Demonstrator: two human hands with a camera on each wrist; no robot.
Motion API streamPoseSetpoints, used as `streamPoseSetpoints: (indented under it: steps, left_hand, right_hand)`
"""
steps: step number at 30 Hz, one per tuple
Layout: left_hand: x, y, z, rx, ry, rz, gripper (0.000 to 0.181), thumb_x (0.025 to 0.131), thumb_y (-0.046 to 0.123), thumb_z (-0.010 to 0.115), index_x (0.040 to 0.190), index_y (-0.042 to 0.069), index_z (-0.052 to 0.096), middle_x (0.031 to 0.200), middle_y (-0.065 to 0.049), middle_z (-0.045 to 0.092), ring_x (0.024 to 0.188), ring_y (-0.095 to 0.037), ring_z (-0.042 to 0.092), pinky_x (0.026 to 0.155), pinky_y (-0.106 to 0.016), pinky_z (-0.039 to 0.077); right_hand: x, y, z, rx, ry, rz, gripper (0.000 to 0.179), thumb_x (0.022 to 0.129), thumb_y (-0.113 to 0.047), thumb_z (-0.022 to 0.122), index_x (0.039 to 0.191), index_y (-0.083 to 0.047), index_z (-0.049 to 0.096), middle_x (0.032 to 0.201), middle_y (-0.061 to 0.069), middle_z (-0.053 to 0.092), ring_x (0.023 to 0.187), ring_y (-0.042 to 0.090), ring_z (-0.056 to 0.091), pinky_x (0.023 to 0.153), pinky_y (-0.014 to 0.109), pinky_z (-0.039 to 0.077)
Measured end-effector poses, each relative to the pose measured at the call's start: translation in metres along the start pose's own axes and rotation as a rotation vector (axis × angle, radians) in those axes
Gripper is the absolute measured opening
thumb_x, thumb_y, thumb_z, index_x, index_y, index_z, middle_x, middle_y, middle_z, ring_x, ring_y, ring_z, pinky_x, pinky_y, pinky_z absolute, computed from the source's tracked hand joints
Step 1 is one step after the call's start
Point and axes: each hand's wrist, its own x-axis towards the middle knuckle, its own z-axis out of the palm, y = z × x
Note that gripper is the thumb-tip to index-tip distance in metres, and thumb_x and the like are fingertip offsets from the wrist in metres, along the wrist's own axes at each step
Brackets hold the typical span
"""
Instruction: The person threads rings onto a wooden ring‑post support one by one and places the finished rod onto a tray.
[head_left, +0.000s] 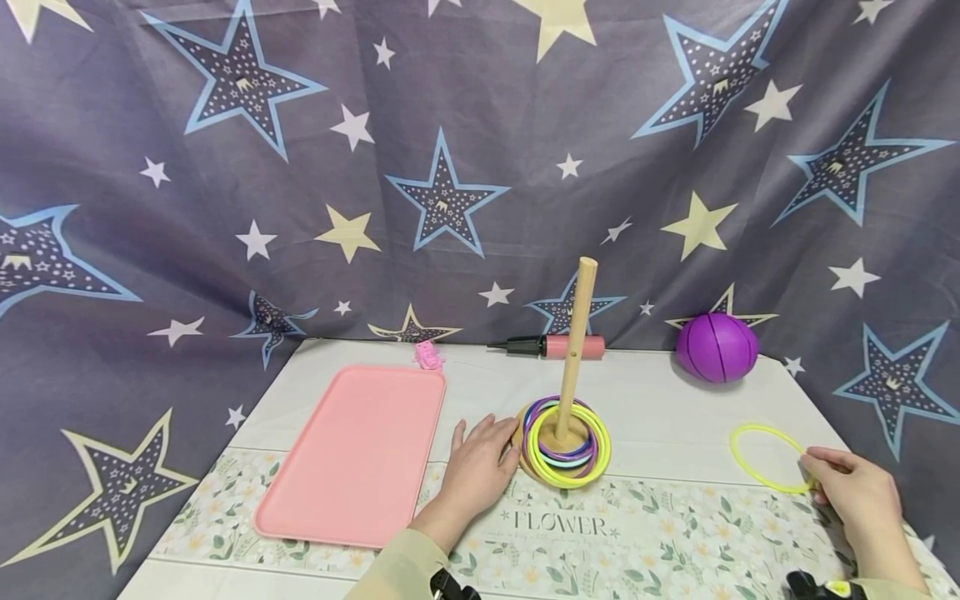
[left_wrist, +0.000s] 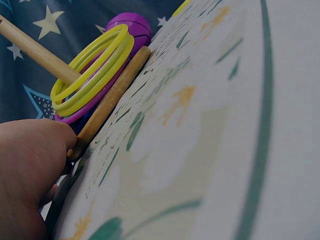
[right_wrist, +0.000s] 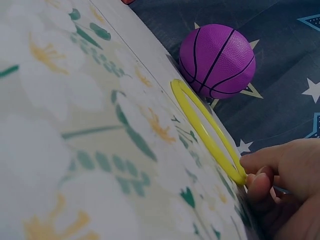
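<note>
A wooden peg stand (head_left: 578, 333) rises upright from a round base, with several rings (head_left: 602, 454) in yellow, purple and blue lying around its foot. My left hand (head_left: 480, 462) rests palm down at the left side of the base, touching its edge; in the left wrist view the hand (left_wrist: 35, 170) meets the wooden rim (left_wrist: 112, 97). At the right, my right hand (head_left: 858, 492) pinches a single yellow ring (head_left: 765, 482) by its near edge. The right wrist view shows that ring (right_wrist: 205, 132) low over the tabletop, between thumb and fingers (right_wrist: 265, 162).
A pink tray (head_left: 352, 454) lies left of my left hand. Along the back are a small pink object (head_left: 428, 356), a pink and black hand pump (head_left: 558, 347) and a purple ball (head_left: 717, 347). A star-patterned curtain (head_left: 487, 100) hangs behind the table.
</note>
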Motion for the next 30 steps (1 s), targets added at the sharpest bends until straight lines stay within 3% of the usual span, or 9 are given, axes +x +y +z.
streamPoseSetpoints:
  steps: [12,21,30]
  left_hand:
    - [0.0000,0.0008,0.0003,-0.015,0.003,0.000,0.047,0.111,0.028,0.064,0.155,0.010,0.064,0.156,-0.005,0.065,0.153,-0.036,0.050,0.129,-0.073,0.017]
    - [-0.0001,-0.0003,0.0005,-0.005,0.003,0.001,0.048,0.111,0.029,0.063,0.155,0.010,0.064,0.156,-0.005,0.065,0.153,-0.036,0.050,0.129,-0.072,0.017]
    - [-0.0007,-0.0002,0.0008,-0.006,-0.001,0.000,0.047,0.112,0.029,0.063,0.156,0.010,0.064,0.157,-0.005,0.064,0.154,-0.036,0.049,0.130,-0.072,0.017]
  right_hand:
    - [-0.0045,-0.0048,0.0001,-0.065,0.003,-0.038,0.046,0.106,-0.017,0.068,0.139,0.014,0.064,0.076,-0.007,0.069,0.057,0.017,0.064,0.049,0.030,0.052]
    - [-0.0041,-0.0047,-0.0004,-0.117,-0.004,-0.083,0.045,0.105,-0.020,0.069,0.135,0.014,0.066,0.070,-0.004,0.069,0.056,0.016,0.065,0.050,0.029,0.050]
    - [-0.0099,-0.0076,-0.0011,-0.154,0.006,-0.096,0.042,0.106,-0.020,0.068,0.129,0.014,0.068,0.076,0.001,0.071,0.057,0.017,0.066,0.051,0.030,0.050]
